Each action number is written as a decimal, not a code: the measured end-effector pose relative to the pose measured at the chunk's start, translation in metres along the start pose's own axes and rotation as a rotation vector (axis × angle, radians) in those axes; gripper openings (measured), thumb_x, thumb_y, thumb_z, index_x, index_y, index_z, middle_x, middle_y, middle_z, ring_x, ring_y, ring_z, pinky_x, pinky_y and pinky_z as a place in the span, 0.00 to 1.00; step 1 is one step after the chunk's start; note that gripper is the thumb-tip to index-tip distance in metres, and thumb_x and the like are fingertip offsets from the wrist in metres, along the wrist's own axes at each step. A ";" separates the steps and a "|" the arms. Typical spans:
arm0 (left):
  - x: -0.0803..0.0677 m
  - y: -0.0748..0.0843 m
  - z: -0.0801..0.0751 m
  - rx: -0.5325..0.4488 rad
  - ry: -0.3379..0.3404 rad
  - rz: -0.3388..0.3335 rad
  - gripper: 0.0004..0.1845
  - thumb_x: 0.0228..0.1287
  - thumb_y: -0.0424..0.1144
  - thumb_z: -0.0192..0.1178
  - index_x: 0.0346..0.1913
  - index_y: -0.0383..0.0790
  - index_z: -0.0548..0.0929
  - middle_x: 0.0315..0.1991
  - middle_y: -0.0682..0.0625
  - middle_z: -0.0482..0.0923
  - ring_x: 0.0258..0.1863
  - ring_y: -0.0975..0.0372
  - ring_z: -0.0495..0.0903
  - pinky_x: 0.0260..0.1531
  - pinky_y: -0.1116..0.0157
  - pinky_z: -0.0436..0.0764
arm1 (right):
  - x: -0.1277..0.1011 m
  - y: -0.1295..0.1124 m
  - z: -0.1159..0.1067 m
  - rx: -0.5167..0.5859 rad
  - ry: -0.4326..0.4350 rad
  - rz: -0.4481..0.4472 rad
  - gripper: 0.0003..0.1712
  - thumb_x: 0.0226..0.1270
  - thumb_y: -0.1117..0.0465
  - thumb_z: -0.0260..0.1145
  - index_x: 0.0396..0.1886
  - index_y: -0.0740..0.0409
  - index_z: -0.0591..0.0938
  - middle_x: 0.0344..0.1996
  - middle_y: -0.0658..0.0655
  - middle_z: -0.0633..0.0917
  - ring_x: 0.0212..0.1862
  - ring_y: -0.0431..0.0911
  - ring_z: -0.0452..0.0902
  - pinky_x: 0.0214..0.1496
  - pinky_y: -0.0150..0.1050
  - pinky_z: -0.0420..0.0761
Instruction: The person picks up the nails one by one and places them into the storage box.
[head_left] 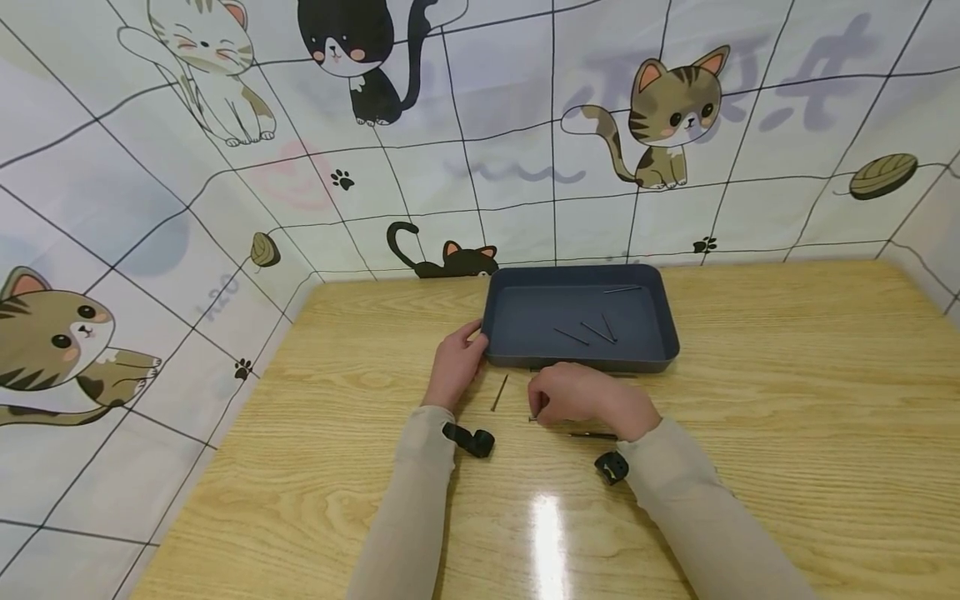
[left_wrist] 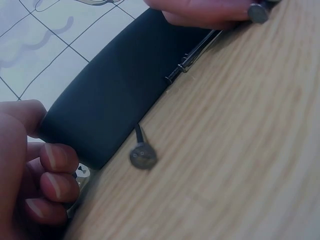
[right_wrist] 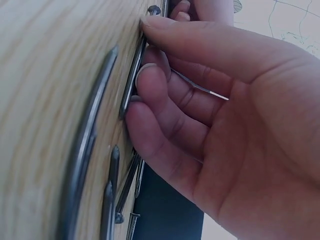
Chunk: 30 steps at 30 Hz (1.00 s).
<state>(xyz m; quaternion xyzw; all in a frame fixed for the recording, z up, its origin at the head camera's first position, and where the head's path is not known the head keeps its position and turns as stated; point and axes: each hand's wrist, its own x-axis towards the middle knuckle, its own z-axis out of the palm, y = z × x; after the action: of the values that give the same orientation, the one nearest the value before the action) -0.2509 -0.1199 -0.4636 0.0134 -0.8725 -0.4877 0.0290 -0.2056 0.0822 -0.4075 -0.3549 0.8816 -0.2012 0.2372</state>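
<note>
A dark blue tray (head_left: 497,342) lies on the wooden table with several thin nails (head_left: 588,333) inside. My left hand (head_left: 472,337) grips the tray's near left corner, thumb on the rim and fingers curled beside the wall (left_wrist: 100,115). Just in front of the tray, my right hand (head_left: 536,412) presses down on the table and pinches a nail (right_wrist: 132,75) between thumb and fingertips (right_wrist: 150,75). A second thin nail (right_wrist: 200,87) lies across its fingers. One loose nail (head_left: 499,392) lies between my hands, its head (left_wrist: 143,156) near the tray wall.
More nails (right_wrist: 90,140) lie on the table by the tray's front wall (left_wrist: 195,52), and one (head_left: 592,435) sits under my right wrist. Cat-patterned walls (head_left: 187,250) close in the table at the left and back. Bare wood (head_left: 787,400) extends to the right.
</note>
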 end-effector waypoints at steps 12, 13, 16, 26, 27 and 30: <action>0.000 0.001 0.000 -0.009 0.001 -0.001 0.23 0.56 0.46 0.47 0.56 0.55 0.74 0.12 0.50 0.72 0.09 0.59 0.68 0.11 0.65 0.65 | 0.000 -0.003 -0.001 -0.033 -0.010 0.045 0.06 0.55 0.62 0.61 0.30 0.45 0.80 0.26 0.41 0.77 0.29 0.38 0.71 0.35 0.37 0.71; 0.000 0.000 0.000 -0.009 0.001 -0.001 0.23 0.56 0.47 0.47 0.57 0.55 0.73 0.12 0.50 0.72 0.09 0.59 0.68 0.11 0.65 0.65 | 0.000 -0.003 -0.001 -0.032 -0.010 0.047 0.06 0.55 0.62 0.60 0.30 0.45 0.80 0.26 0.41 0.77 0.29 0.38 0.71 0.35 0.37 0.71; 0.000 0.000 0.000 -0.008 -0.001 0.000 0.23 0.56 0.47 0.47 0.57 0.55 0.73 0.12 0.50 0.72 0.09 0.59 0.68 0.11 0.65 0.65 | -0.001 -0.004 -0.001 -0.030 -0.009 0.051 0.05 0.55 0.62 0.60 0.30 0.46 0.79 0.26 0.42 0.76 0.28 0.39 0.70 0.34 0.37 0.71; -0.001 0.002 0.000 -0.028 -0.006 -0.002 0.23 0.57 0.47 0.47 0.57 0.55 0.73 0.12 0.49 0.72 0.09 0.59 0.68 0.11 0.64 0.65 | -0.001 -0.001 -0.004 -0.011 0.012 0.024 0.05 0.57 0.62 0.59 0.32 0.48 0.79 0.27 0.43 0.75 0.29 0.40 0.69 0.34 0.38 0.69; -0.001 0.002 -0.001 -0.029 -0.005 -0.002 0.23 0.57 0.47 0.47 0.57 0.55 0.73 0.12 0.50 0.72 0.09 0.59 0.68 0.11 0.64 0.65 | -0.001 -0.001 -0.004 -0.009 0.014 0.020 0.05 0.57 0.62 0.59 0.32 0.48 0.79 0.27 0.43 0.75 0.29 0.40 0.69 0.35 0.38 0.69; -0.001 0.002 0.000 -0.027 -0.005 -0.001 0.23 0.57 0.46 0.47 0.57 0.55 0.73 0.12 0.50 0.72 0.09 0.59 0.69 0.12 0.65 0.65 | -0.002 -0.001 -0.005 -0.007 0.028 0.012 0.05 0.57 0.63 0.60 0.32 0.49 0.79 0.27 0.43 0.75 0.29 0.40 0.69 0.35 0.38 0.69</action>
<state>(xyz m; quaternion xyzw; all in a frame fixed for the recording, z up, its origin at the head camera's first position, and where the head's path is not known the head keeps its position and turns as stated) -0.2499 -0.1194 -0.4621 0.0123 -0.8660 -0.4992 0.0269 -0.2068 0.0836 -0.4023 -0.3476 0.8876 -0.2016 0.2250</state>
